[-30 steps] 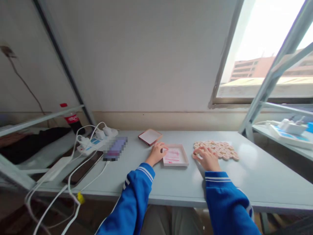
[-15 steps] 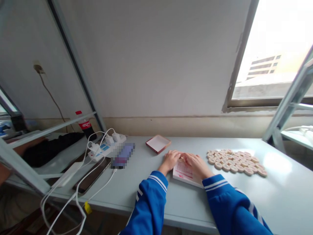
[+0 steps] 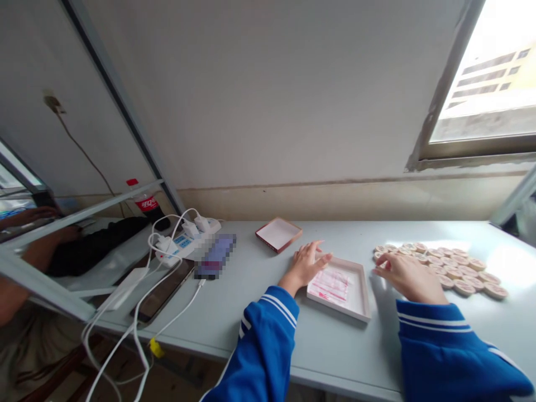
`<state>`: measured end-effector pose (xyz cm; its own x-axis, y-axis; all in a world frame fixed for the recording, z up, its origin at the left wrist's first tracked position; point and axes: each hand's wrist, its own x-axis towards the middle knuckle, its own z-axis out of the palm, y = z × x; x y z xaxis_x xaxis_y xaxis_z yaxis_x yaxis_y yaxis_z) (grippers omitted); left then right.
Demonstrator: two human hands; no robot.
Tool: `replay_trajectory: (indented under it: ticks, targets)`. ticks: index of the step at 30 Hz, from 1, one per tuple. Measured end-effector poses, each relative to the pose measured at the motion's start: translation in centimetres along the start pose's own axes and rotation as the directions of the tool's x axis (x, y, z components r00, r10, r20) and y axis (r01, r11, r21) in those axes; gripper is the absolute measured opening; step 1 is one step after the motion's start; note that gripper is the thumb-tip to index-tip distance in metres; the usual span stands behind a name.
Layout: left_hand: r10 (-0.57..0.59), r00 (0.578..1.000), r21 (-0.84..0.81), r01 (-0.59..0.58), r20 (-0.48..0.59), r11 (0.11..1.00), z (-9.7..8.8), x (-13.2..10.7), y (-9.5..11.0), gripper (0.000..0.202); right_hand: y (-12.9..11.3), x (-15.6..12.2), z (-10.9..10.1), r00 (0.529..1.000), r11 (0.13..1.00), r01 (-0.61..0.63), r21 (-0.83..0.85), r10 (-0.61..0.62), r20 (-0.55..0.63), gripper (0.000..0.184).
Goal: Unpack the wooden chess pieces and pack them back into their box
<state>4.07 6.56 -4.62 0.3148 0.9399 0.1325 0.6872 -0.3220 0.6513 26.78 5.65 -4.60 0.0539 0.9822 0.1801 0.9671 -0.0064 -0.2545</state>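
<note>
A shallow pink-rimmed box tray (image 3: 360, 290) with a red-printed sheet inside lies on the grey table (image 3: 293, 335). My left hand (image 3: 305, 265) rests at the tray's left edge, fingers stretched out and apart. My right hand (image 3: 408, 276) lies flat on the table right of the tray, fingertips touching the near edge of a spread of several round wooden game pieces (image 3: 452, 265). A second box part, red outside and white inside (image 3: 278, 233), sits behind my left hand. Both arms wear blue sleeves with white stripes.
A power strip with white plugs and cables (image 3: 180, 243), a phone with a blurred screen (image 3: 215, 255) and a dark phone (image 3: 161, 293) lie at the left. A cola bottle (image 3: 146, 206) stands behind a metal frame. Another person's arms (image 3: 37, 245) show at far left. A window is at upper right.
My right hand went from the wooden pieces to the tray beside my left hand, then back to the pieces. The view swung left.
</note>
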Motion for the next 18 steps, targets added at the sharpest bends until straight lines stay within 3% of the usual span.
replay_trajectory:
  ticks: [7,18]
  targets:
    - [0.036,0.998,0.041,-0.034,-0.05,0.999,0.5,0.3,-0.4,0.028,0.5,-0.2,0.8,0.999,0.995,0.047,-0.088,-0.046,0.005,0.023]
    - [-0.022,0.999,0.0,0.022,-0.038,1.0,0.2,0.2,0.1,0.039,0.9,-0.3,1.7,0.975,0.982,0.11,-0.156,-0.137,-0.174,0.011]
